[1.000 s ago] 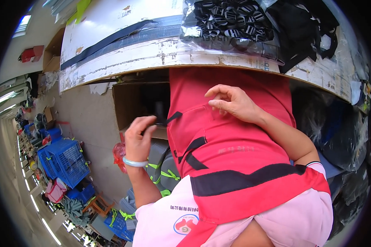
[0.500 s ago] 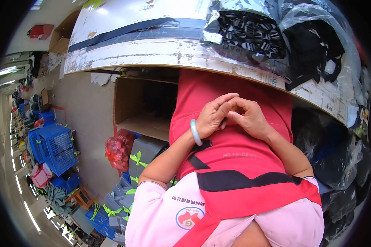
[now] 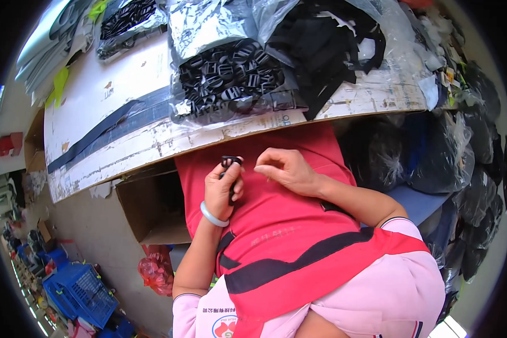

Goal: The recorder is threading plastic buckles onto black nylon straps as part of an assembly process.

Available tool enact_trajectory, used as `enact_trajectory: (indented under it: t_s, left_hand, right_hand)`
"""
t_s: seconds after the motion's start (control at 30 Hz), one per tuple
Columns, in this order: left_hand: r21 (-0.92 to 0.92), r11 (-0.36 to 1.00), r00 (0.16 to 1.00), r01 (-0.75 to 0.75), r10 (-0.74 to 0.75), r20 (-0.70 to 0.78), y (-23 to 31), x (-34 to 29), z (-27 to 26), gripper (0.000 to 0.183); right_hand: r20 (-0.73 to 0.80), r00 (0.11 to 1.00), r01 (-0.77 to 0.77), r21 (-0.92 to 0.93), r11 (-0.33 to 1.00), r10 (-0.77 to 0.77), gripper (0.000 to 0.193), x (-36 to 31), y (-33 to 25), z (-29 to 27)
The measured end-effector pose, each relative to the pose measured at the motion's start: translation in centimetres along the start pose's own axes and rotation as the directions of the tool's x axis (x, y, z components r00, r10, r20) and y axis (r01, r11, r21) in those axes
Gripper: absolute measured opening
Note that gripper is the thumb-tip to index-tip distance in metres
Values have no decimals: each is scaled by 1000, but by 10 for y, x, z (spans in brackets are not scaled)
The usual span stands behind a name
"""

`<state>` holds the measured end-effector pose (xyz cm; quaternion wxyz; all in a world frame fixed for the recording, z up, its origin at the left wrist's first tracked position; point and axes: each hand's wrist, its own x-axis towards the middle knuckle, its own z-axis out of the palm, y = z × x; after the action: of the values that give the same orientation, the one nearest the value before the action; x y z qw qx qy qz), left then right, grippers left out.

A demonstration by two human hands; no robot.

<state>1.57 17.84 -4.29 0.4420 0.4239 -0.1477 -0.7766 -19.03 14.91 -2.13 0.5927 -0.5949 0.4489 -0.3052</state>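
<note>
My left hand, with a pale bracelet at the wrist, is closed round a black plastic buckle. The buckle sticks up between thumb and fingers; a dark piece, perhaps webbing, shows lower in the grip. To its right, a short gap away, my right hand is curled with thumb and fingertips together; whatever they may pinch is hidden. Both hands are over the red apron on my lap. Beyond them, on the table, a clear plastic bag lies open with many black buckles in it.
The worn white table edge runs just beyond my hands. Black fabric strips in plastic and a second bag of buckles lie on the table, beside a dark strap. An open carton stands below; dark plastic bags crowd the right.
My hands were together and have come apart. The buckle now shows in my left hand. The view has shifted right, bringing more of the table and the right-hand bags into sight.
</note>
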Motion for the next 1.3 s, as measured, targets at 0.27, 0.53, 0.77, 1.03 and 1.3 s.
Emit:
enact_trajectory:
  t_s: [0.27,0.53,0.77,1.03,1.3]
  left_hand:
    - [-57,967,967,250,-246,69,-11,2,-5,28]
    - [556,819,990,-138,131,53,-6,12,22,15]
    - [457,889,999,38,-38,-11,-3,14,28,17]
    - [510,825,970,-242,216,112,-2,15,28,13]
    - [631,617,870,-470,445,213,-1,12,34,11]
  right_hand:
    - [-239,855,38,-856,515,-460,28,-11,23,-120]
    - [-292,854,107,-713,693,-431,24,-6,31,-130]
    - [-128,882,178,-800,573,-453,28,-10,28,-132]
    - [-289,667,250,-782,571,-687,16,-7,-25,-105]
    - [92,938,-345,209,915,333,22,-12,-23,-21]
